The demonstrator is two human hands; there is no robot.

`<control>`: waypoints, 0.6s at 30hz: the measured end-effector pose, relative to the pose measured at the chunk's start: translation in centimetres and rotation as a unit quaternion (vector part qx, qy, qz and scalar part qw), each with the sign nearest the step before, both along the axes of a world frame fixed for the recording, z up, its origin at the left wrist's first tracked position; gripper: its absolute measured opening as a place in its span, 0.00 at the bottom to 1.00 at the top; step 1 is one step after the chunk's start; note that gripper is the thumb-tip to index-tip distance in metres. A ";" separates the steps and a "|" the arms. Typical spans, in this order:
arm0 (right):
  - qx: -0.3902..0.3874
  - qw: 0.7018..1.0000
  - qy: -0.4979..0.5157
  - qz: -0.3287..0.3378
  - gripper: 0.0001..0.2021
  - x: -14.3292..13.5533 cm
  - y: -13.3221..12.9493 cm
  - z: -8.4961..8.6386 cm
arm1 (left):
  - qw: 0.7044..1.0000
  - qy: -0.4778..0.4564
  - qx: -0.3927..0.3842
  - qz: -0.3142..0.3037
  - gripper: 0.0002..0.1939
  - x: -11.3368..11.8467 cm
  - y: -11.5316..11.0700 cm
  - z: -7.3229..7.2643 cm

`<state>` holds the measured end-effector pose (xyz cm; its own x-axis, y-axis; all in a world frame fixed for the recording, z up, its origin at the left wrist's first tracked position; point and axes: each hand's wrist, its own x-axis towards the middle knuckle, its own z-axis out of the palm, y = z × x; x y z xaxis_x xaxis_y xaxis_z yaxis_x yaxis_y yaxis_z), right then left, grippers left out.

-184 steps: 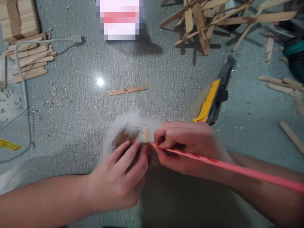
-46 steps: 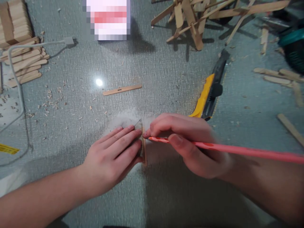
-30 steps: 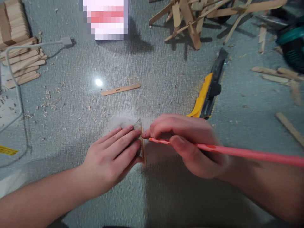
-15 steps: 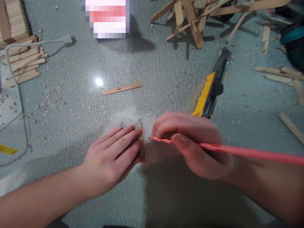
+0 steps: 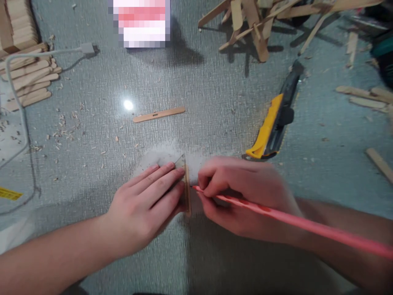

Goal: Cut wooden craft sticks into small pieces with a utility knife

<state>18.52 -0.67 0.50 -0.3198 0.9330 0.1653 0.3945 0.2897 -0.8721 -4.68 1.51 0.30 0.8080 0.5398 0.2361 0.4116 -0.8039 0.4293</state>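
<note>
My left hand point(image 5: 145, 205) lies flat with its fingers stretched out, pressing down beside and partly over a wooden craft stick point(image 5: 188, 192). A thin, clear-looking edge shows past its fingertips; what it belongs to is mostly hidden under the hand. In my right hand point(image 5: 242, 196) is a pink pencil point(image 5: 276, 213), pinched near its point. The dark tip is just right of the stick; I cannot tell whether it touches. Above my hands lies another craft stick point(image 5: 159, 114) with a small slot in its middle. White paper point(image 5: 159, 155) is partly under my hands.
A yellow and black utility knife point(image 5: 273, 119) lies beyond my right hand. Craft sticks point(image 5: 33, 78) are stacked at left near a white cable point(image 5: 23, 106). A stick construction point(image 5: 251, 28) stands at the back. Wood shavings point(image 5: 66, 127) and loose sticks point(image 5: 365, 96) are scattered about.
My right hand has moved slightly left and down, its fingers closing nearer the pencil's point. The pencil tip has come closer to the stick. My left hand stays in place.
</note>
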 end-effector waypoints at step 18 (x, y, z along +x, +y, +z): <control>0.021 0.999 -0.013 0.022 0.11 0.2 0.0 -0.4 | 1.000 0.002 -0.009 -0.001 0.16 -0.1 -0.1 -0.2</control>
<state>18.76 -0.64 0.10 -0.3653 0.9101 0.1959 0.4031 0.3443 -0.8480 -4.82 1.38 0.14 0.8099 0.5425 0.2232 0.4115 -0.7965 0.4429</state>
